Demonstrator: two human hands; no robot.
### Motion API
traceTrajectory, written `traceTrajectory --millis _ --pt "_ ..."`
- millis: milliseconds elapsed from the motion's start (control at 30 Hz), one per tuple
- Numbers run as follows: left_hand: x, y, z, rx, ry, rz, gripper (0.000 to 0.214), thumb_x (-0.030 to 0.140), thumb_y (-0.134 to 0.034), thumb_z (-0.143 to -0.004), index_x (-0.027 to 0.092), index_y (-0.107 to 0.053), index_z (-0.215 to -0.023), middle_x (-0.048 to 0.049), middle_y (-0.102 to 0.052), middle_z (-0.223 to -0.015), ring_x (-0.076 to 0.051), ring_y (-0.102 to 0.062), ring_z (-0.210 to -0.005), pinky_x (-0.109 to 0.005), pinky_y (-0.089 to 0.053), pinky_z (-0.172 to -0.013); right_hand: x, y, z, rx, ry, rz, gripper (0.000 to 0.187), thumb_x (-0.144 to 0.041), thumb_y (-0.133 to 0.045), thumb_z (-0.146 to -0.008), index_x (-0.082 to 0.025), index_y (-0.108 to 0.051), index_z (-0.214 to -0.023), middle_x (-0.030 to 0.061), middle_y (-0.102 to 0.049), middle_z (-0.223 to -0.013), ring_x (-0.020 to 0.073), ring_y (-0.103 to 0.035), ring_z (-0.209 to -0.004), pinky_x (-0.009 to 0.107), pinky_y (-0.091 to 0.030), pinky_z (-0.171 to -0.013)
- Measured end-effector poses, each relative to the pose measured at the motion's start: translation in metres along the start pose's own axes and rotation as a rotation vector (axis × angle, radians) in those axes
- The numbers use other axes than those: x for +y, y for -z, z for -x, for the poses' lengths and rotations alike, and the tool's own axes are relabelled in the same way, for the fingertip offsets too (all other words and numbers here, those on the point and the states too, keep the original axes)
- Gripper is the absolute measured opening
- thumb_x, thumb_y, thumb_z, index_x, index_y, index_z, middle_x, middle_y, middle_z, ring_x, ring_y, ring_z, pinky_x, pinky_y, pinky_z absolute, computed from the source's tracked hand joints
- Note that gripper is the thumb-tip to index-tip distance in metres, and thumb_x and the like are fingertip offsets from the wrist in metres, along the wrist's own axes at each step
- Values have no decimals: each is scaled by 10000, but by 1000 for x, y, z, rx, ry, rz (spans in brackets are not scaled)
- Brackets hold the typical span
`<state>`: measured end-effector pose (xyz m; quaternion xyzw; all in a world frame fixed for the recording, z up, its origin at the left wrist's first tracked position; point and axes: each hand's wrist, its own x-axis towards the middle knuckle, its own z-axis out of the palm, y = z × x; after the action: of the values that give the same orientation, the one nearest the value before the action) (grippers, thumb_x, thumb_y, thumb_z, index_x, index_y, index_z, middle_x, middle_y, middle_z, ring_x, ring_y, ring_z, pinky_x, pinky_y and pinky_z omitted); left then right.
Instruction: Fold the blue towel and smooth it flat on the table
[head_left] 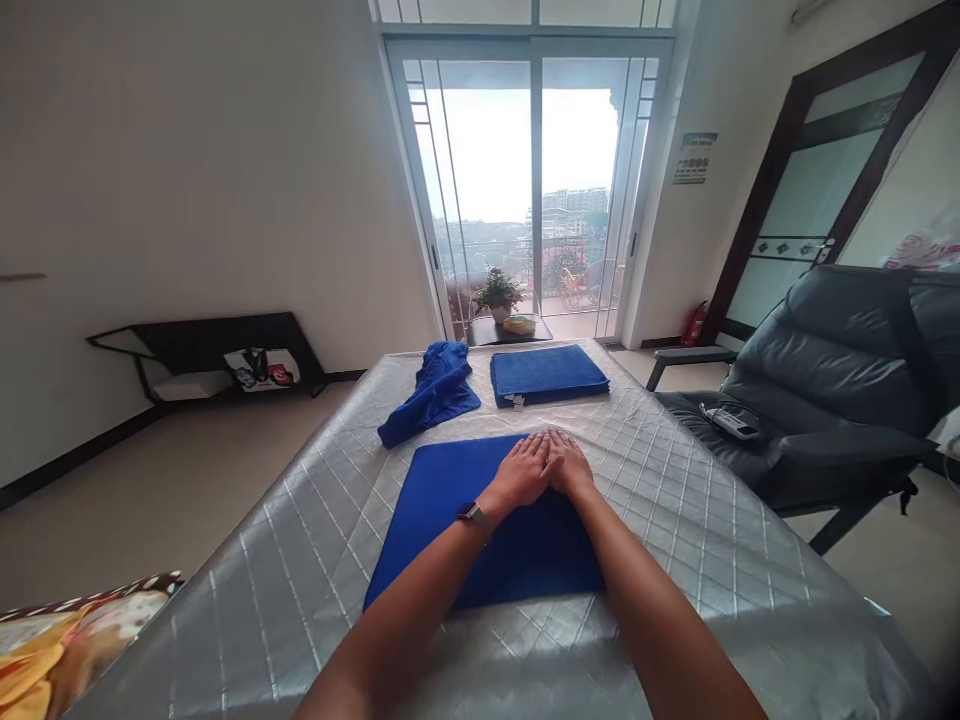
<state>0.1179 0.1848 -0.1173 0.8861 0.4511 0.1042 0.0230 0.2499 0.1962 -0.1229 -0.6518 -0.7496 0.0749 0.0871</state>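
A blue towel [450,500] lies flat on the quilted silver bed cover [675,500] in front of me. My left hand [523,472] and my right hand [570,465] rest side by side on its far edge, palms down, fingers stretched out flat. A watch sits on my left wrist. Further away a neatly folded blue towel [547,374] lies near the bed's far end. To its left a crumpled blue towel [431,395] lies in a heap.
A black recliner chair [840,390] with a remote on its seat stands close to the bed's right side. A small table with a potted plant [499,292] stands before the glass balcony doors. A low black shelf [217,360] lines the left wall.
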Motion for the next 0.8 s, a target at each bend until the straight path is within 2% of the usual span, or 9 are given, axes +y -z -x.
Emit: traceTrajectory --millis 100,200,300,433,567,667,800 --pt "3 -8 -14 -24 139 49 806 584 -14 -1024 59 -316 -1556 -164 -333 -1614 -222 -257 -1515 -402 -195 -1247 1 -1 0 14 -4 -14 605 -312 -277 -1019 -107 -278 -1588 74 -218 -1665 190 -156 -1540 329 -118 -1242" --pt "-15 -9 -7 -28 221 45 851 641 -17 -1001 74 -326 -1556 -155 -296 -1631 -238 -223 -1526 -427 -162 -1254 -2 0 -1 28 -24 -35 598 -339 -233 -1037 -110 -280 -1587 83 -241 -1658 187 -172 -1537 342 -125 -1240" --pt "-47 -2 14 -33 325 -1 872 668 -44 -991 65 -313 -1560 -163 -267 -1639 -255 -198 -1532 -435 -152 -1254 -6 3 -1 20 -50 -53 608 -346 -226 -1035 -92 -274 -1586 83 -240 -1658 187 -170 -1537 346 -115 -1242" --pt "-101 12 56 -54 489 -65 861 653 -72 -1001 36 -273 -1567 -173 -227 -1650 -263 -176 -1537 -430 -138 -1252 -7 5 -1 1 -58 -56 622 -347 -221 -1028 -69 -266 -1584 79 -223 -1663 186 -158 -1539 347 -107 -1245" --pt "-142 19 91 -23 589 -101 836 642 -93 -1009 48 -282 -1565 -194 -237 -1641 -276 -218 -1526 -451 -187 -1237 -6 3 -2 3 -54 -42 628 -351 -217 -1025 -69 -265 -1584 82 -226 -1663 186 -159 -1539 347 -99 -1245" --pt "-156 17 102 10 627 -96 833 634 -101 -1012 37 -291 -1560 -207 -250 -1633 -280 -233 -1521 -445 -213 -1230 -5 2 -4 2 -55 -36 631 -352 -207 -1024 -67 -264 -1585 82 -224 -1664 190 -157 -1539 349 -100 -1244" --pt "-157 13 101 16 642 -87 864 650 -104 -1004 11 -279 -1559 -217 -238 -1633 -292 -221 -1523 -443 -193 -1238 -4 1 -6 -17 -61 -20 633 -361 -191 -1028 -77 -251 -1591 71 -204 -1669 185 -144 -1542 349 -98 -1244"
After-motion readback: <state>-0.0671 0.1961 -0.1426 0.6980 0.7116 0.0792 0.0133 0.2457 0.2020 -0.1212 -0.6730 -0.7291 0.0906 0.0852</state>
